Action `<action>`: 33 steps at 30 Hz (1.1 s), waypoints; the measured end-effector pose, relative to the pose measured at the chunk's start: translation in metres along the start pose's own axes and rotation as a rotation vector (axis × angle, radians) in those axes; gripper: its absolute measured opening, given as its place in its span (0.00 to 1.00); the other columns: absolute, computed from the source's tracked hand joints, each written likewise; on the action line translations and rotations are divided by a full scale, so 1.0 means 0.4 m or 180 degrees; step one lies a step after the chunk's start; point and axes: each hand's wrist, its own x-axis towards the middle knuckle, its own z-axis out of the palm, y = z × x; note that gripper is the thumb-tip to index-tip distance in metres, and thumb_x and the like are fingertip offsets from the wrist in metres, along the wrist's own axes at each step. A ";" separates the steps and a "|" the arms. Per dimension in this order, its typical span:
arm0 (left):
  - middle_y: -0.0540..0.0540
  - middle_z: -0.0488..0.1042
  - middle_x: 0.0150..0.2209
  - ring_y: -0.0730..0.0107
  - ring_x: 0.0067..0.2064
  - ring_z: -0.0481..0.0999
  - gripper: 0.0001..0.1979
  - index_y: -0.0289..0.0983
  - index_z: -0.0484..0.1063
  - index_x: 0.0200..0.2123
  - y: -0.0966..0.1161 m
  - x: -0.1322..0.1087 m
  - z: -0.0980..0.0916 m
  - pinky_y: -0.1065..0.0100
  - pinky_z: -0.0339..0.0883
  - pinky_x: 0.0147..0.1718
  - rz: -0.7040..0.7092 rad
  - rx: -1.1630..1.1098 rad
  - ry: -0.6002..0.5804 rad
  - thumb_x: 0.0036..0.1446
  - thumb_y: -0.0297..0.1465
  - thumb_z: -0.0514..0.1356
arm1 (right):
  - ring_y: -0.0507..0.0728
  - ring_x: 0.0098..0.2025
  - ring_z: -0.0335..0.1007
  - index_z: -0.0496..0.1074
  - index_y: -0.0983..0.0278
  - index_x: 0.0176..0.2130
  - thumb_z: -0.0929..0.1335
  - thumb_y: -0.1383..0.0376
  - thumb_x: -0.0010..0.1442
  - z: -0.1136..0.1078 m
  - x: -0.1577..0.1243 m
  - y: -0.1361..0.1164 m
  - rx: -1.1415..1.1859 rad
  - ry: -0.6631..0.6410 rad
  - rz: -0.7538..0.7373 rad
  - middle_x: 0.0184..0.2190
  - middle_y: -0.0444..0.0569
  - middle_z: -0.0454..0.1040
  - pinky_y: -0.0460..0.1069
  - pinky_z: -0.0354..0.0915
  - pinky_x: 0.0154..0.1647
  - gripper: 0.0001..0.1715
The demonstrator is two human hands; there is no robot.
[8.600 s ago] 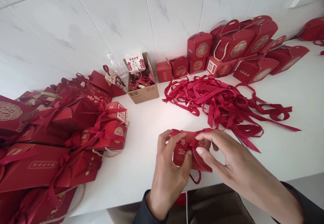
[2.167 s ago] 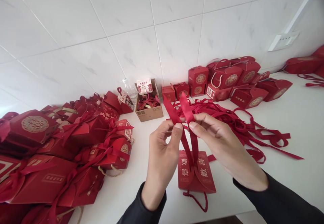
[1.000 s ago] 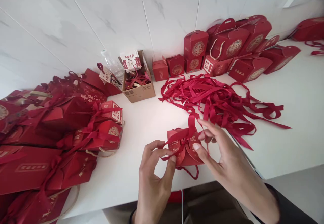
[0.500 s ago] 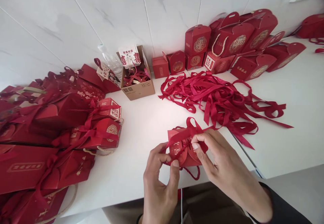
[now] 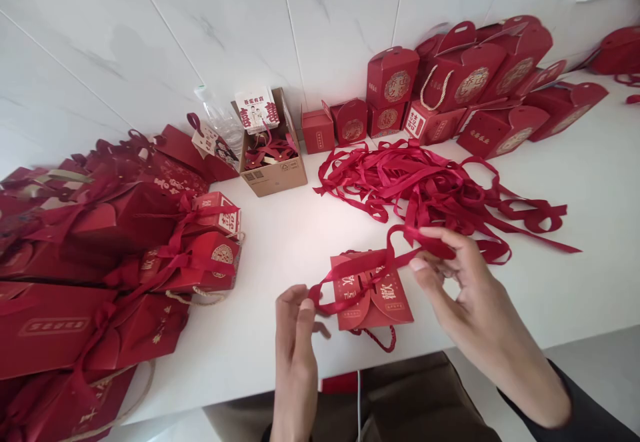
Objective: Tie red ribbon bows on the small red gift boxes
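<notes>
A small red gift box [image 5: 396, 309] with pale printed characters and a red cord handle lies on the white table in front of me. Across its top runs a red ribbon [image 5: 357, 267], crossing near the middle slot. My left hand [image 5: 296, 342] pinches a loop of this ribbon between thumb and forefinger, just left of the box. To the right of the box and slightly above it, my right hand [image 5: 467, 295] grips the other stretch of ribbon between thumb and fingers.
A heap of loose red ribbons [image 5: 415, 179] lies beyond my right hand. Finished-looking red boxes with bows [image 5: 130, 229] crowd the left side. An open cardboard box [image 5: 277, 179] stands by the wall, with several red boxes [image 5: 470, 72] at the back right.
My hands have moved apart, the right hand away to the right and the left hand outward to the left. The ribbon is now drawn out between them, and more of the box top shows.
</notes>
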 end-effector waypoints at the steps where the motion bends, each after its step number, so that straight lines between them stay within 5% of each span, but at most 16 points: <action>1: 0.43 0.78 0.37 0.66 0.31 0.74 0.26 0.38 0.75 0.45 -0.010 0.008 -0.009 0.66 0.67 0.27 -0.0260 0.0002 -0.0197 0.63 0.55 0.60 | 0.61 0.40 0.81 0.66 0.55 0.58 0.66 0.45 0.70 -0.006 0.005 0.006 0.0022 0.0078 0.0114 0.36 0.48 0.81 0.49 0.74 0.31 0.25; 4: 0.43 0.76 0.30 0.66 0.27 0.69 0.30 0.36 0.79 0.38 -0.021 0.017 -0.025 0.64 0.62 0.25 -0.0553 -0.0060 -0.0588 0.61 0.58 0.59 | 0.56 0.25 0.73 0.68 0.56 0.48 0.66 0.43 0.68 -0.018 0.015 0.014 -0.0028 0.0073 0.0258 0.26 0.42 0.75 0.48 0.68 0.23 0.22; 7: 0.45 0.77 0.36 0.65 0.35 0.70 0.22 0.39 0.81 0.39 0.011 0.001 -0.012 0.64 0.65 0.36 -0.0179 -0.0275 -0.0434 0.62 0.53 0.63 | 0.53 0.19 0.64 0.70 0.57 0.42 0.64 0.40 0.69 -0.018 0.016 0.005 -0.0068 -0.0273 0.0272 0.21 0.39 0.68 0.48 0.63 0.20 0.25; 11: 0.45 0.77 0.38 0.65 0.40 0.72 0.17 0.40 0.81 0.43 0.074 -0.019 0.015 0.67 0.65 0.39 -0.0040 -0.0812 -0.0519 0.59 0.46 0.69 | 0.55 0.22 0.69 0.71 0.56 0.49 0.64 0.40 0.70 -0.003 0.023 -0.013 -0.0133 -0.0609 0.0038 0.24 0.39 0.71 0.49 0.66 0.24 0.25; 14: 0.46 0.78 0.37 0.67 0.37 0.74 0.26 0.41 0.74 0.58 0.093 -0.013 0.021 0.67 0.68 0.37 -0.0186 -0.1308 -0.0418 0.59 0.41 0.70 | 0.56 0.26 0.73 0.71 0.57 0.52 0.65 0.45 0.71 0.007 0.034 -0.021 -0.0235 -0.0646 -0.0242 0.26 0.40 0.75 0.50 0.67 0.27 0.22; 17: 0.41 0.79 0.45 0.61 0.43 0.80 0.31 0.42 0.66 0.64 0.086 -0.003 0.017 0.61 0.74 0.42 -0.0261 -0.1711 -0.0211 0.59 0.39 0.67 | 0.55 0.26 0.72 0.72 0.57 0.45 0.66 0.51 0.72 0.011 0.041 -0.024 -0.0223 -0.0693 -0.0416 0.27 0.41 0.75 0.50 0.66 0.27 0.14; 22: 0.43 0.78 0.47 0.65 0.39 0.79 0.26 0.42 0.70 0.59 0.061 -0.007 0.012 0.63 0.73 0.40 -0.0003 -0.0676 0.0085 0.59 0.40 0.68 | 0.55 0.30 0.72 0.71 0.57 0.39 0.66 0.54 0.73 0.006 0.036 -0.023 -0.0264 -0.0607 -0.0653 0.34 0.44 0.77 0.50 0.68 0.32 0.12; 27: 0.44 0.77 0.43 0.65 0.40 0.75 0.21 0.40 0.72 0.48 0.048 -0.021 0.028 0.66 0.70 0.37 0.0173 0.0265 -0.0155 0.60 0.48 0.67 | 0.58 0.37 0.73 0.69 0.57 0.39 0.67 0.54 0.73 -0.003 0.027 -0.026 -0.0521 -0.0208 -0.0959 0.38 0.46 0.76 0.51 0.68 0.36 0.11; 33: 0.46 0.77 0.37 0.65 0.36 0.73 0.13 0.40 0.76 0.39 0.054 -0.014 0.031 0.65 0.68 0.37 0.0585 0.0917 -0.0268 0.63 0.44 0.66 | 0.56 0.33 0.71 0.70 0.55 0.41 0.67 0.55 0.73 -0.019 0.010 -0.041 -0.0436 -0.0342 -0.1047 0.34 0.42 0.75 0.49 0.67 0.33 0.08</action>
